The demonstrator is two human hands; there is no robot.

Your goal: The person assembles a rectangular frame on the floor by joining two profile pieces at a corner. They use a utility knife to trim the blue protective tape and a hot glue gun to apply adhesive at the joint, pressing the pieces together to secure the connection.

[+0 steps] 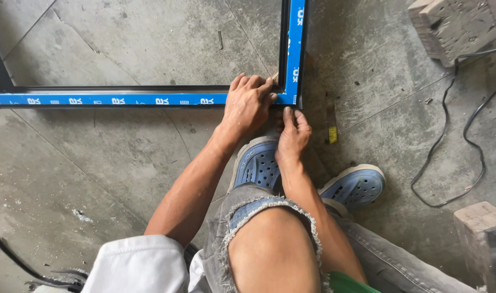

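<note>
Two bare hands met at the corner of a dark metal frame faced with blue protective film, which lay flat on the concrete floor. The left hand lay palm down over the corner joint, its fingers curled and pressed onto the blue film where the long bar running off to that hand's left met the upright bar stretching away beyond its fingertips. Whether it gripped the frame or merely pressed on it could not be told. The right hand sat just beneath and beside the left, fingers drawn together and pointing up at the outer edge of the corner, the fingertips touching or nearly touching the frame; anything pinched between them was too small to make out.

Below both wrists sat two blue perforated clogs, and nearer the camera a bare knee showed through torn grey jeans. To the right of the right hand a small yellow-marked strip lay on the floor. Farther right a black cable looped across the concrete, between a wooden block beyond and another wooden block nearer.
</note>
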